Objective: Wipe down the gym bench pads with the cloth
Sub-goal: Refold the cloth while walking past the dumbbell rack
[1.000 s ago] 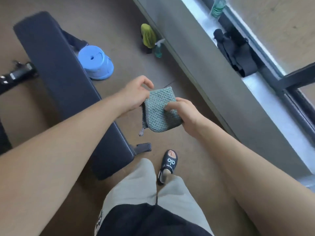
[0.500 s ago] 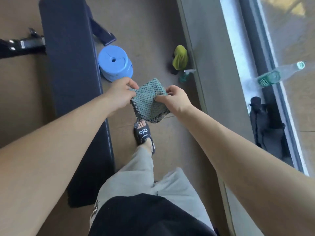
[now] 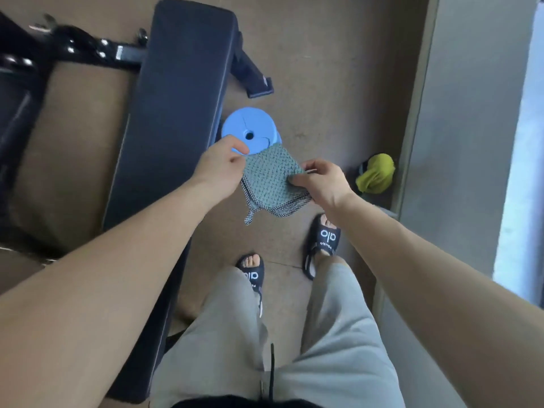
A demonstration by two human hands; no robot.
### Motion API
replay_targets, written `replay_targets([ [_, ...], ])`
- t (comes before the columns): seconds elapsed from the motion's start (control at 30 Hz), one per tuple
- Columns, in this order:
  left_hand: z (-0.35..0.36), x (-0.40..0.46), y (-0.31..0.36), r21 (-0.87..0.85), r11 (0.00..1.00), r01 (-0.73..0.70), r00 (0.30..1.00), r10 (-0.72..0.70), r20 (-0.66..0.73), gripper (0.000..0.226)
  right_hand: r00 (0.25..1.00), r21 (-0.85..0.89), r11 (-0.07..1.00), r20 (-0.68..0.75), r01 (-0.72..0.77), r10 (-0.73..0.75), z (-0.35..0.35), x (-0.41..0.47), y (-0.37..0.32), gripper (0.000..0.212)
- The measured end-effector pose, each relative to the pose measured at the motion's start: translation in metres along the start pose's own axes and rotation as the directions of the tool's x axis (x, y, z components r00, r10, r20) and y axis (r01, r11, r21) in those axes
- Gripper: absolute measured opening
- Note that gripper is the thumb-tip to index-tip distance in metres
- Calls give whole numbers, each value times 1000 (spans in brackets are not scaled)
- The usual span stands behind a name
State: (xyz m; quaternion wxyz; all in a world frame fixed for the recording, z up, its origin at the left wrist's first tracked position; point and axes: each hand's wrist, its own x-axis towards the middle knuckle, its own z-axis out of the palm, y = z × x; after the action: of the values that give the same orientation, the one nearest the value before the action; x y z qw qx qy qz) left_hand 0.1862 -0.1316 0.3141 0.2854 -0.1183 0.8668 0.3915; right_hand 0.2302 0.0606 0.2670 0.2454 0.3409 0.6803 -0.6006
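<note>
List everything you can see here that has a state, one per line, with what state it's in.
Green woven cloth: folded, held in the air between both hands, off the bench.
Left hand: pinching the cloth's left edge.
Right hand: pinching the cloth's right edge.
Long dark padded gym bench: flat, not touched by the cloth.
Round blue weight plate: lying flat on the floor beside the bench.

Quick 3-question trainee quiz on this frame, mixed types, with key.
1. True or false: the cloth is touching the bench pad.
2. Which hand holds the cloth? A) left only B) right only C) both
3. Fill in: the blue disc lies on the floor to the ____ of the pad.

Key: 1 false, it is held in the air beside the pad. 2 C, the left hand and right hand each pinch an edge. 3 right.
</note>
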Motion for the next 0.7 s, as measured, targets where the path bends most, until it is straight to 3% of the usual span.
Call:
replay_targets([
  [0.2,52,115,-39,-40,998,48,987,-54,-153,33,998,-189,981,33,53,-48,9,142,7,16],
  [0.4,109,256,-128,7,996,85,957,-80,-278,38,982,-425,886,61,186,-176,51,308,49,20],
  [0.7,169,409,-227,112,991,79,874,-15,-486,32,902,-398,812,118,427,-416,112,490,97,16],
])
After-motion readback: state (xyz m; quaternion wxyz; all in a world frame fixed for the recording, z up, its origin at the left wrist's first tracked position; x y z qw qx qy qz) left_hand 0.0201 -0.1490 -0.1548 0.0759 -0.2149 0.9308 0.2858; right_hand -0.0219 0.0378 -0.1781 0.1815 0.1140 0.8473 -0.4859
